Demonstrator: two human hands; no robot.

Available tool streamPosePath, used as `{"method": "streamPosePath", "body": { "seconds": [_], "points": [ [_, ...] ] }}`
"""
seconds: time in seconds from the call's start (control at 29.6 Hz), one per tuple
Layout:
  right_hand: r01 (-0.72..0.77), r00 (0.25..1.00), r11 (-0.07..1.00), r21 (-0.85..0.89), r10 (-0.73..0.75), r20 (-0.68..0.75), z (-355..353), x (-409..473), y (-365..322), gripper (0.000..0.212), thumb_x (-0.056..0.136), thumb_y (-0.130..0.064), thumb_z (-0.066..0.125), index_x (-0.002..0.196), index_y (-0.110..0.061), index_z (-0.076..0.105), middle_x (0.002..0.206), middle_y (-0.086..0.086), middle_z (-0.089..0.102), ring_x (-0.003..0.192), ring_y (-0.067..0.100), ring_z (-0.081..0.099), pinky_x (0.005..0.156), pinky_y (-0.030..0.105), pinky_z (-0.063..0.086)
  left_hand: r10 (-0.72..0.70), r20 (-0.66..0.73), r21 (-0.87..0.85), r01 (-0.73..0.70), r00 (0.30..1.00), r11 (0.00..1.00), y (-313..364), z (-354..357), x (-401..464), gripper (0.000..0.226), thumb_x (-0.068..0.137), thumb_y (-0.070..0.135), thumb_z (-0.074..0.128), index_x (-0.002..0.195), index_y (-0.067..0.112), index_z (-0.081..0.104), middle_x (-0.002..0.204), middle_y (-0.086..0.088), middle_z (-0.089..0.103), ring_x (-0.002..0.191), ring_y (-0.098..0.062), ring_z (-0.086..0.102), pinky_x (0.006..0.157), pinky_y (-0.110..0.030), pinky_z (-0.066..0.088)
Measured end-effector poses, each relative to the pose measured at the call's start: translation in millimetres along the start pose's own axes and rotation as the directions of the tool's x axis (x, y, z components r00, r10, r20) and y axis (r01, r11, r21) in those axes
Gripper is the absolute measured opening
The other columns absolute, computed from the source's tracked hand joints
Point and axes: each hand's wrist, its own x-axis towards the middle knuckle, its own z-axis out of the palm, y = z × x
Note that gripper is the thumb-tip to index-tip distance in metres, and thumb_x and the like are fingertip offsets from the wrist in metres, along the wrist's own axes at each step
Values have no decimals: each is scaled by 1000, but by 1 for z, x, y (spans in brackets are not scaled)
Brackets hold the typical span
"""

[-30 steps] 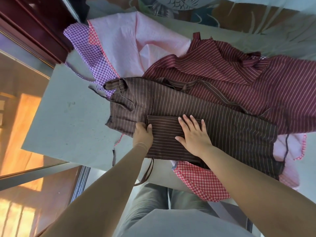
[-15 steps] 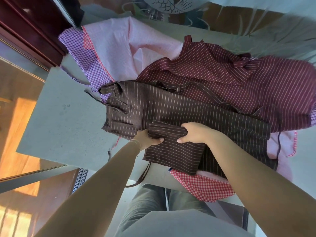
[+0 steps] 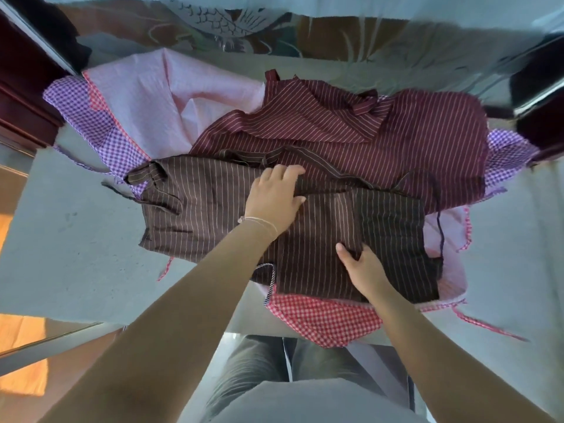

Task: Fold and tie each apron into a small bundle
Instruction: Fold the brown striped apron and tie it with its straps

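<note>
A brown striped apron (image 3: 207,209) lies across the middle of the grey table (image 3: 70,227), with a folded panel on its near right part. My left hand (image 3: 274,193) grips the far edge of that fold, fingers curled over the cloth. My right hand (image 3: 363,267) pinches the fold's right edge, thumb on top and fingers tucked under the flap. Behind it lies a maroon striped apron (image 3: 381,132), crumpled and spread wide. A pink apron with purple gingham trim (image 3: 171,99) sits at the far left. A red gingham piece (image 3: 323,319) hangs over the near table edge.
Dark wooden furniture (image 3: 21,96) stands at the far left and a dark object (image 3: 537,87) at the far right. Apron strings (image 3: 439,230) trail over the cloth and off the near right edge. Bare grey table shows on both sides of the pile.
The folded brown panel now lies flatter and further right. My left hand has moved up to its far edge; my right hand has dropped to its near right edge.
</note>
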Motion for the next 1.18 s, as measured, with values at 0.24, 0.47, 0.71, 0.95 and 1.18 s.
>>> {"method": "streamPosePath", "body": {
  "seconds": [0.24,0.47,0.71,0.95,1.18],
  "points": [
    [-132,991,922,-365,111,-77,-12,10,30,48,94,-54,46,112,-10,50,92,2,53,86,23,59,67,33,44,327,515,103,-435,792,894,30,97,-62,54,96,44,47,145,29,30,158,2,19,144,-23,16,115,-44,21],
    [752,579,317,-577,-737,350,-19,9,43,54,87,-4,55,139,-14,45,140,6,50,131,19,45,114,29,22,271,568,120,-404,777,907,13,121,-71,54,102,43,29,152,28,14,161,4,3,148,-18,1,119,-38,4],
    [733,680,425,-531,-463,568,-36,33,68,82,87,5,47,153,-24,8,160,-11,2,143,-2,-9,121,27,-2,235,570,158,-386,787,909,-33,113,-80,72,96,13,46,151,36,7,158,10,-12,143,-9,-17,113,-29,-11],
    [711,701,551,-437,-506,503,-27,34,75,78,89,-32,62,152,-27,16,158,-17,9,144,-4,-1,119,23,-4,180,593,121,-307,785,944,-45,108,-76,89,90,17,62,151,36,0,157,17,-7,144,-4,-10,118,-31,3],
    [401,916,894,-200,-396,66,-24,34,38,25,98,-22,50,123,-17,53,98,-7,58,90,16,63,78,30,50,-205,427,-232,326,881,916,-19,93,-49,38,89,7,57,120,28,52,109,3,62,88,-18,62,77,-32,53]
  ]
}}
